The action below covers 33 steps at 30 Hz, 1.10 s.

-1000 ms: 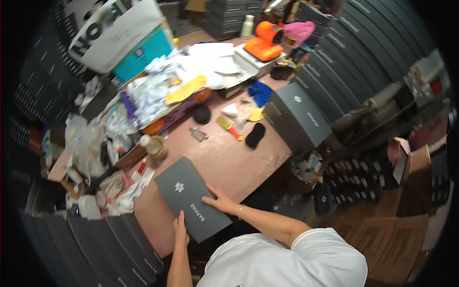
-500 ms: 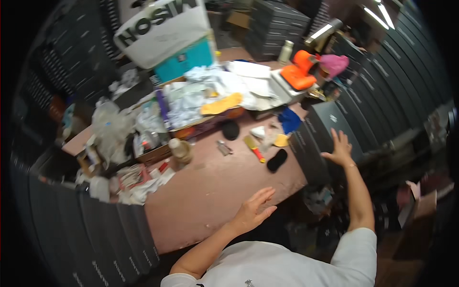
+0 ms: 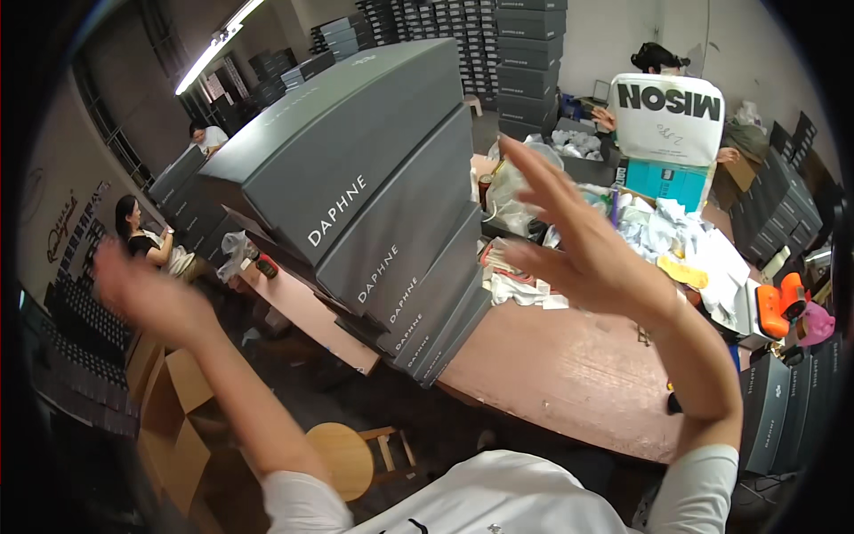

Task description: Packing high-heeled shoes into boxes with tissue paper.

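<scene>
One stack (image 3: 391,285) of grey boxes stands by the table (image 3: 551,356) at its left end, edges not flush. Top box (image 3: 356,169) sits uppermost, lid on. Left hand (image 3: 156,298): blurred, fingers extended, nothing held, apart from the stack on its left. Right hand (image 3: 583,240): fingers spread, nothing held, near the stack's right edge; contact cannot be told. Stool (image 3: 342,463) below.

Judgement: handling here favours flat palms on opposite ends of the top box, low enough to bear on its base and not only the lid. Even pressure, level lift; a sideways drag could shift the uneven boxes beneath.
</scene>
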Available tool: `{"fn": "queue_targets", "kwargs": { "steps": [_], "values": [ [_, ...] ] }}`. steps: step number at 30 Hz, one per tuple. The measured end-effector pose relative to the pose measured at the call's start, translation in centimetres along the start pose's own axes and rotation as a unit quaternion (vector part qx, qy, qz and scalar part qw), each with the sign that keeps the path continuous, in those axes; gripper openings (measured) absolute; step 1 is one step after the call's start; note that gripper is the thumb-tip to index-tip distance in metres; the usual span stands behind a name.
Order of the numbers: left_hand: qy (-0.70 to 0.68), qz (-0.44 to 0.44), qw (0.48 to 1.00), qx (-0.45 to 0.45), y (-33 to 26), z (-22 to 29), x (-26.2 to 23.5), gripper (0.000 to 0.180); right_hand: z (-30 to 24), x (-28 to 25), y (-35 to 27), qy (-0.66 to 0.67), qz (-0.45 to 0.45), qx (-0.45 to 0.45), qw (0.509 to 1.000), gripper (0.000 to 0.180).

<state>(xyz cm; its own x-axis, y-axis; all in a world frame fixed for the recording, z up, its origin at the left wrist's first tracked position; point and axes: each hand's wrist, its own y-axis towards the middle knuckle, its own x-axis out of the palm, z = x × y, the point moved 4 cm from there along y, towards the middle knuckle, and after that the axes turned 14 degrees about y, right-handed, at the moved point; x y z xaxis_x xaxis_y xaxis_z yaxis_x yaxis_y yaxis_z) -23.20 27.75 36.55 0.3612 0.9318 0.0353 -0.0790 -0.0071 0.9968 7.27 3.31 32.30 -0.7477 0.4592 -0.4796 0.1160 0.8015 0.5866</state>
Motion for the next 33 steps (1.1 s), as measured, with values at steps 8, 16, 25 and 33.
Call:
{"fn": "queue_targets", "kwargs": {
  "steps": [8,16,25,33],
  "values": [
    [-0.725,-0.443,0.517,-0.105,2.1,12.3,5.4,0.049,2.6,2.3,6.8,0.479,0.208,0.179,0.834,0.102],
    [-0.642,-0.513,0.559,0.110,-18.4,20.4,-15.5,0.102,8.0,3.5,-22.8,0.620,0.214,0.296,0.694,0.096],
    [-0.522,-0.796,0.304,0.031,-53.1,31.4,-17.7,0.078,15.4,4.5,-42.2,0.289,0.426,0.470,0.718,0.044],
    [-0.546,-0.808,0.223,0.018,-53.0,32.6,-17.1,0.077,-8.6,-11.4,-23.1,0.635,0.077,-0.135,0.757,0.029]
  ]
}}
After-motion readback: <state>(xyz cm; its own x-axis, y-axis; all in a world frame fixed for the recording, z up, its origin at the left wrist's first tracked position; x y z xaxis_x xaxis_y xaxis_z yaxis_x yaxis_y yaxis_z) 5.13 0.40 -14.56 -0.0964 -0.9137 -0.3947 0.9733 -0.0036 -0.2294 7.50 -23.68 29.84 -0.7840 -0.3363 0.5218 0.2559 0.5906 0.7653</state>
